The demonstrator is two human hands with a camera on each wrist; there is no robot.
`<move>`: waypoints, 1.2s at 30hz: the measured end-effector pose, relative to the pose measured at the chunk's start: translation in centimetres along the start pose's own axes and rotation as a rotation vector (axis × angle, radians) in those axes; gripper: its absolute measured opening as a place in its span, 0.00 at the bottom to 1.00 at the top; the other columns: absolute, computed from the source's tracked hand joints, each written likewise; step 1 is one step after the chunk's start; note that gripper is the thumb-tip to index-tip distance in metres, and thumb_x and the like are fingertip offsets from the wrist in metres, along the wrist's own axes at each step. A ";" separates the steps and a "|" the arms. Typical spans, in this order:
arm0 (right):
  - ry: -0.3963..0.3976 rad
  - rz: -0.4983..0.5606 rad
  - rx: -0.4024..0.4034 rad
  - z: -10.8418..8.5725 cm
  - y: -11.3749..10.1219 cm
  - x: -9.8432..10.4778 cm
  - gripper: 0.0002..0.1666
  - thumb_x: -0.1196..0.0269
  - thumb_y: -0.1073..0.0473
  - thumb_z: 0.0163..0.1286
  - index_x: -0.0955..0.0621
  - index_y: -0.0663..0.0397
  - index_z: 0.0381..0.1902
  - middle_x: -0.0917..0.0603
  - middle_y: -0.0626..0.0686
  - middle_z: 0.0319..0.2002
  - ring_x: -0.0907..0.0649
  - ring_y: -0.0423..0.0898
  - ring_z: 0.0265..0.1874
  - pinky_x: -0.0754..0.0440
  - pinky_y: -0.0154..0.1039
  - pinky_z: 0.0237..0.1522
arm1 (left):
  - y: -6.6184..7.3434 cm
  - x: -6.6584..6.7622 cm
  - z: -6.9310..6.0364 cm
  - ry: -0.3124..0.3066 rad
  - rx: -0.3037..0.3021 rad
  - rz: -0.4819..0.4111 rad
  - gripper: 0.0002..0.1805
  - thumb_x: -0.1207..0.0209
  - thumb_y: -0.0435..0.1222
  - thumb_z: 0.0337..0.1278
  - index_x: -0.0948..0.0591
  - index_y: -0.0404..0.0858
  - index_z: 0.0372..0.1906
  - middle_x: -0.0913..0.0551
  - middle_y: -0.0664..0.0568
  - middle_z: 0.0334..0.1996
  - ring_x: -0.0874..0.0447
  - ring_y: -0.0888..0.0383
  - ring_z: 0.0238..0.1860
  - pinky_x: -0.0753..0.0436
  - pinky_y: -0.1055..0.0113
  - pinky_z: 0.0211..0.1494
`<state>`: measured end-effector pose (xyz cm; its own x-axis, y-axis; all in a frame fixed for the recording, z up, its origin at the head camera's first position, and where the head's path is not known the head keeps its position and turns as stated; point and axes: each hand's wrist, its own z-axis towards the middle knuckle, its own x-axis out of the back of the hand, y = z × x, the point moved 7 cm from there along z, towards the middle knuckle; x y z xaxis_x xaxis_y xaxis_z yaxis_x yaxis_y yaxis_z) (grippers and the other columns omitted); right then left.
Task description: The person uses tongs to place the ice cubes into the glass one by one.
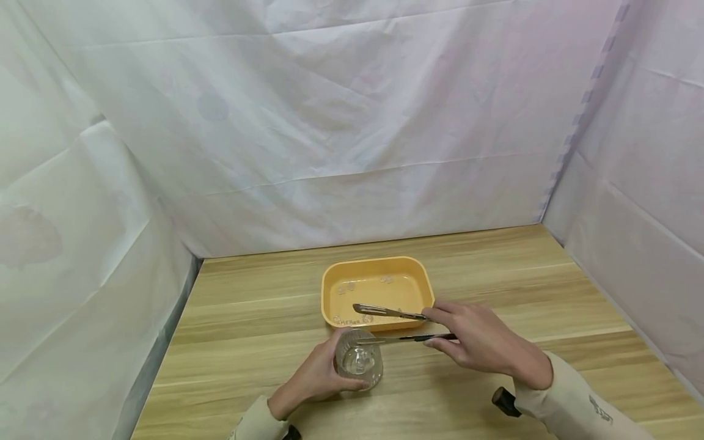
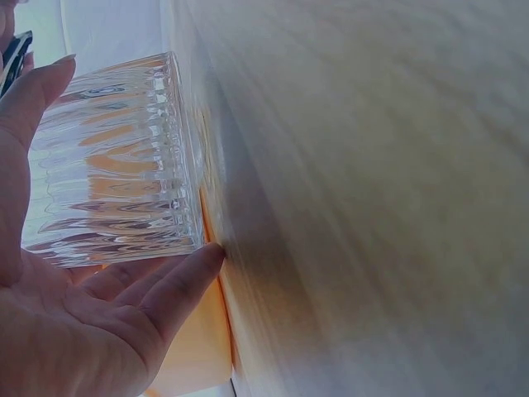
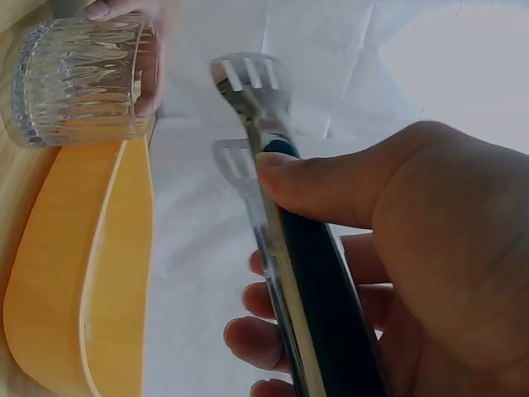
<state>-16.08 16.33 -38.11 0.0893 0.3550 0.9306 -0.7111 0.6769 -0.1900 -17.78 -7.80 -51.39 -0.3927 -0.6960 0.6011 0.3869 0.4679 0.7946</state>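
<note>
My left hand (image 1: 323,365) grips a clear ridged glass (image 2: 124,165), thumb on one side and fingers on the other. The glass stands low over the wooden table; whether its base touches is hard to tell. Metal tongs (image 3: 277,211) with dark handle grips are held in my right hand (image 1: 484,339), thumb on one arm and fingers on the other. In the head view the tong arms are spread, one reaching above the tray's near side, the other across the glass's mouth. No piece shows between the tips. Something clear shows in the glass bottom, indistinct.
A yellow-orange tray (image 1: 379,264) sits just beyond the glass on the wooden table (image 1: 247,318). Several small clear pieces (image 1: 346,287) lie scattered on its floor. White cloth (image 1: 352,122) hangs behind the table and along both sides.
</note>
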 end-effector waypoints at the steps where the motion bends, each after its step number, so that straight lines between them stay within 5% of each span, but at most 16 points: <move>1: 0.002 0.010 -0.006 0.0 0.1 0.0 0.25 0.29 0.49 0.62 0.18 0.54 0.54 0.19 0.43 0.39 0.28 0.28 0.24 0.26 0.29 0.24 | 0.0 0.0 0.0 -0.001 0.002 0.000 0.52 0.22 0.53 0.37 0.37 0.49 0.70 0.21 0.58 0.58 0.20 0.58 0.55 0.21 0.60 0.58; 9: 0.018 0.085 -0.054 0.2 0.8 -0.2 0.25 0.34 0.47 0.68 0.22 0.55 0.57 0.18 0.46 0.43 0.25 0.27 0.24 0.25 0.29 0.25 | -0.1 0.1 -0.1 0.002 0.021 -0.001 0.54 0.22 0.54 0.36 0.39 0.51 0.71 0.21 0.55 0.58 0.20 0.57 0.55 0.21 0.59 0.59; 17: -0.006 0.211 -0.180 0.2 3.0 -1.1 0.24 0.37 0.45 0.71 0.26 0.48 0.59 0.22 0.38 0.33 0.28 0.29 0.23 0.29 0.28 0.22 | 0.1 0.1 -0.1 0.001 0.014 -0.025 0.51 0.22 0.52 0.36 0.37 0.51 0.69 0.21 0.56 0.58 0.20 0.56 0.56 0.21 0.58 0.59; 25: -0.017 0.195 -0.300 0.4 5.3 -1.9 0.28 0.34 0.40 0.66 0.24 0.48 0.57 0.31 0.39 0.23 0.35 0.32 0.16 0.34 0.30 0.17 | -0.1 0.1 0.0 -0.001 0.030 -0.008 0.52 0.22 0.55 0.36 0.37 0.51 0.69 0.21 0.56 0.58 0.20 0.56 0.56 0.22 0.59 0.59; 36: -0.004 0.118 -0.331 0.6 8.3 -2.8 0.27 0.35 0.43 0.68 0.22 0.54 0.56 0.29 0.41 0.25 0.34 0.35 0.18 0.34 0.31 0.19 | 0.0 0.1 -0.1 0.002 0.019 -0.004 0.52 0.22 0.55 0.36 0.37 0.50 0.69 0.21 0.55 0.58 0.20 0.55 0.56 0.21 0.58 0.59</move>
<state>-22.65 20.58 -42.08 0.0169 0.4411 0.8973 -0.4513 0.8042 -0.3869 -17.78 -7.93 -51.32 -0.3924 -0.6993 0.5975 0.3693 0.4751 0.7987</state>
